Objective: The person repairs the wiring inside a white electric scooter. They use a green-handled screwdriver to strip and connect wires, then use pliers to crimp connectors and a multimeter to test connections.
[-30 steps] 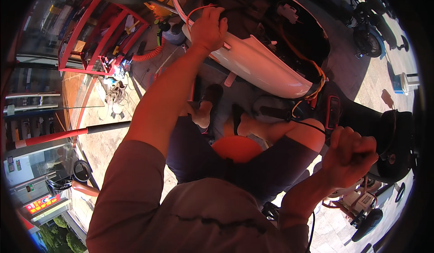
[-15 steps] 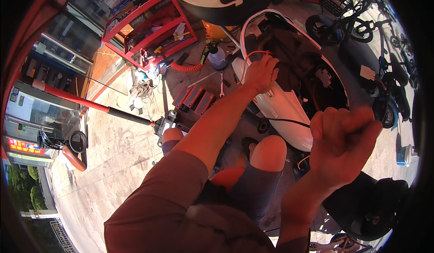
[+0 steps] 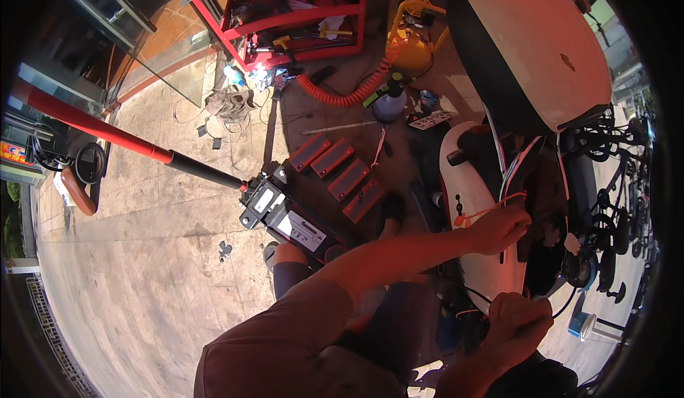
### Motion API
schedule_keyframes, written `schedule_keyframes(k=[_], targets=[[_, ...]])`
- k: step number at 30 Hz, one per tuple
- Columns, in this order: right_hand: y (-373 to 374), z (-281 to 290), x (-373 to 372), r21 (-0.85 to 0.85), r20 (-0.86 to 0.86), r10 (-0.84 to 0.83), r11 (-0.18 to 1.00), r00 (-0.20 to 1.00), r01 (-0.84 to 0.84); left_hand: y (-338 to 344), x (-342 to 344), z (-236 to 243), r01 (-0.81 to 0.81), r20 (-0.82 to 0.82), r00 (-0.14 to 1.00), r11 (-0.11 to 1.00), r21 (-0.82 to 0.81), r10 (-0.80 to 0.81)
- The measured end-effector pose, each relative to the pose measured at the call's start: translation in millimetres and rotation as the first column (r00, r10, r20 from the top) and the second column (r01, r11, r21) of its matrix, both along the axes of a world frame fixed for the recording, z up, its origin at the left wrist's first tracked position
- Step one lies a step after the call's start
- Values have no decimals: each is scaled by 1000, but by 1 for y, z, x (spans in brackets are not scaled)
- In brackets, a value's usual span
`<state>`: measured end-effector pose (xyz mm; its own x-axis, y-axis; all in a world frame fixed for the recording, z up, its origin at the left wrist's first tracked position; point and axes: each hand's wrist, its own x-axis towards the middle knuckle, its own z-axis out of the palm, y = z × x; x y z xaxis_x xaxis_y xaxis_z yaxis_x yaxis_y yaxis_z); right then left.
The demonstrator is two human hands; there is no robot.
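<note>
The white scooter body panel (image 3: 474, 191) lies before me on the right, around a dark open cavity (image 3: 545, 252). My left hand (image 3: 502, 228) is closed at the panel's inner edge; what its fingers grip is hidden. An orange-red wire (image 3: 491, 209) runs just beyond its knuckles. Nearer to me, my right hand (image 3: 519, 321) is closed round a black cable (image 3: 475, 293), which emerges on both sides of the fist. Several pale wires (image 3: 510, 174) hang at the far end of the cavity, below the white-and-black scooter part (image 3: 534, 45).
A long red-and-black handle rises from a jack (image 3: 265, 195) at my left. Several red-edged blocks (image 3: 331, 157) and a wrench (image 3: 380, 147) lie on the paving. Beyond stand a spray bottle (image 3: 390, 106), a yellow compressor (image 3: 413, 45) with a coiled red hose, and a red tool cart (image 3: 299, 17).
My view has swung, so the scooter sits farther right and the jack shows more fully. My right hand is lower, nearer the scooter panel. Both hands remain closed.
</note>
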<state>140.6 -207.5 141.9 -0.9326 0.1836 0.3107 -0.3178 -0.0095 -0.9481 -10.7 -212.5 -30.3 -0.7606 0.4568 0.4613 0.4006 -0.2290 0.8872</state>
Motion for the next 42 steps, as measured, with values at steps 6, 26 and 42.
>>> schedule_keyframes(k=[6,26,42], targets=[[-24,1,-46,32,428,422,877,799,-480,-195,0,45,312,597,626,862,398,-502],[-87,62,-283,182,426,497,771,756,-610,-292,-119,321,-313,906,312,931,-188,287],[-399,-29,-626,40,418,124,987,900,-154,-507,-346,152,-404,950,228,868,290,-211]])
